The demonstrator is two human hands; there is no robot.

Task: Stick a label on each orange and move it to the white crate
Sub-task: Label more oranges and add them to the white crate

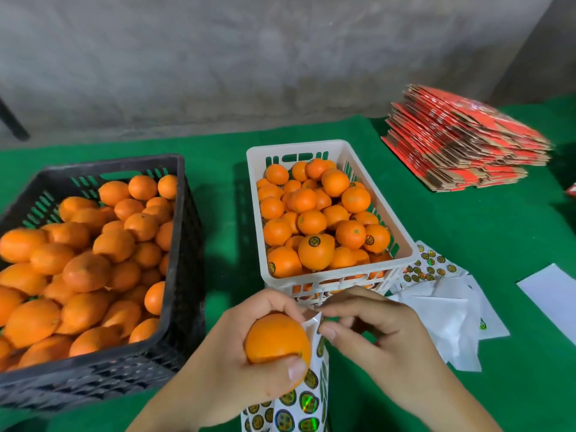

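**Ana:** Both hands meet low in front of the white crate. Left hand is wrapped round one orange, thumb pressed under it, with the sticker sheet trapped against the fruit and hanging below. Right hand has thumb and forefinger pinched at the sheet's curled top edge, just beside the orange.

**Ben:** So the orange is still in hand, not yet in the crate, and I see no label on the side facing us.

**Ana:** Right. I'd judge she's peeling one sticker. To do it well: keep the sheet taut under the left thumb, lift the label by its rim so the glue stays clean, then press it flat onto smooth peel, away from the stem end, and rub once from the middle outward.

**Ben:** Counts?

**Ana:** Two crates: the white one, heaped near its rim, and a black crate to the left, also heaped. Fruit is too piled to count exactly; dozens in each. In the white crate I can make out three labels facing us.

**Ben:** And paper?

**Ana:** One more part-filled sheet right of the white crate, several spent backing sheets near it, and one stack of flattened red cartons far right on the green cloth.
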